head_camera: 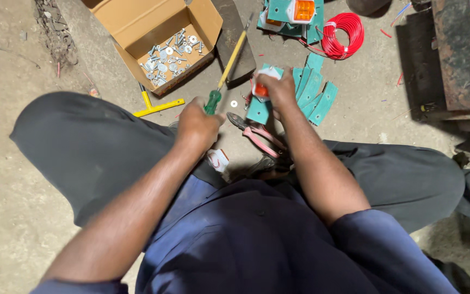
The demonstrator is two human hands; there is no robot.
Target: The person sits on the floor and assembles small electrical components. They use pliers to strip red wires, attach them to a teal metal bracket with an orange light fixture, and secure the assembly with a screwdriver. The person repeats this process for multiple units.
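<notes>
My left hand (198, 122) grips the green handle of a screwdriver (229, 62) whose yellow shaft points up and away toward the cardboard box. My right hand (277, 88) holds a teal plate (258, 109) with a small orange and white lamp part (260, 90) against it. Pink-handled pliers (259, 136) lie on the floor just below both hands, between my knees.
An open cardboard box (137, 24) of bolts and washers sits at the upper left. A yellow T-shaped tool (156, 106) lies beside it. Several teal plates (314, 92) fan out right of my hand. A red wire coil (344, 35) and an orange lamp (303, 10) lie beyond.
</notes>
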